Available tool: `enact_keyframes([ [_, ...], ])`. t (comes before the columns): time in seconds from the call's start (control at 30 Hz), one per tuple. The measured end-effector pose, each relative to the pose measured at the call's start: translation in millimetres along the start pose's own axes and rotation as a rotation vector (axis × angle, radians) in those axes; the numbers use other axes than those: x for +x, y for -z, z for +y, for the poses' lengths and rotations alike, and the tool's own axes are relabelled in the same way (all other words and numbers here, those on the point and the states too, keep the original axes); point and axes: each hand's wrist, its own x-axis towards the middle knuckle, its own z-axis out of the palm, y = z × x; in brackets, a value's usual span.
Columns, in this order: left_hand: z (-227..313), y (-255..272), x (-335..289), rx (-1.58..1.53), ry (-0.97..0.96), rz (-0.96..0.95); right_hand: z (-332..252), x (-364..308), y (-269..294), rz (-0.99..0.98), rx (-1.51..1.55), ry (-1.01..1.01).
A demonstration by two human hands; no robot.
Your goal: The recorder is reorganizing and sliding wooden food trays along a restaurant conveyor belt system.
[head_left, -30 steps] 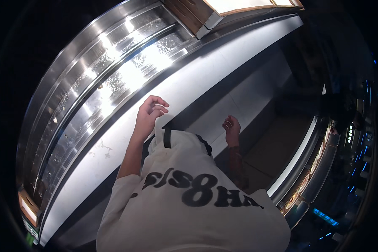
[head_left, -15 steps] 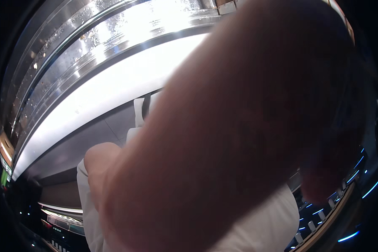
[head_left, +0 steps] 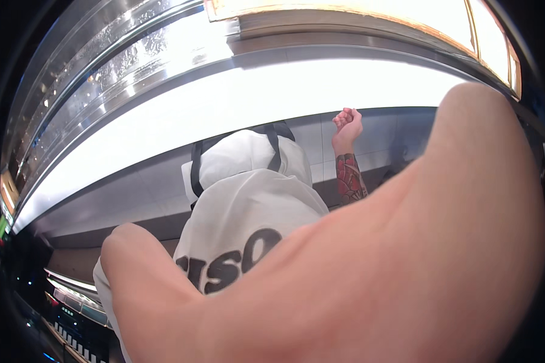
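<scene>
A bare arm (head_left: pixel 321 302), apparently the left, looms close to the lens and cuts across the foreground; the left hand does not show, so whether it grips anything cannot be told. Beneath it, the wearer's pale shirt (head_left: pixel 257 196) carries dark lettering, with black straps (head_left: pixel 274 151) over white cloth beyond. Farther out, the right hand (head_left: pixel 347 126), at the end of a tattooed forearm (head_left: pixel 349 175), hangs with fingers curled toward the palm and no object visible in it; how tightly it is closed is too small to judge. The visible hand is well apart from the raised arm. By the look of it, no handling is under way: the moment reads as a pause, with one arm lifted. Any contact with the table (head_left: pixel 284 91) would call for the right hand to rise forward over its near edge.

That table, the nearest thing to the right hand, runs across the view just beyond the fingertips, its grey front panels (head_left: pixel 154 187) below. Its top is white and smooth-looking, washed out by glare and bowed by the lens. Behind it, a wet, shiny steel trough (head_left: pixel 133 66) spreads left; a wood-edged, brightly lit box (head_left: pixel 369 11) stands right.
</scene>
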Motion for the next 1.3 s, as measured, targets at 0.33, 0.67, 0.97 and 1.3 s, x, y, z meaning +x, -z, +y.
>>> enact_keyframes([
  [0.33,-10,-19,45,0.008,0.098,0.216,-49,31,11,0.280,0.115,0.115],
  [0.67,-12,138,50,0.738,-0.581,1.150,-222,47,-36,0.166,0.157,0.815],
  [0.97,27,174,77,0.723,-0.243,1.140,-289,57,-67,0.130,-0.187,0.960],
  [1.3,27,201,80,0.723,-0.279,1.048,-290,86,-59,0.193,-0.145,0.915],
])
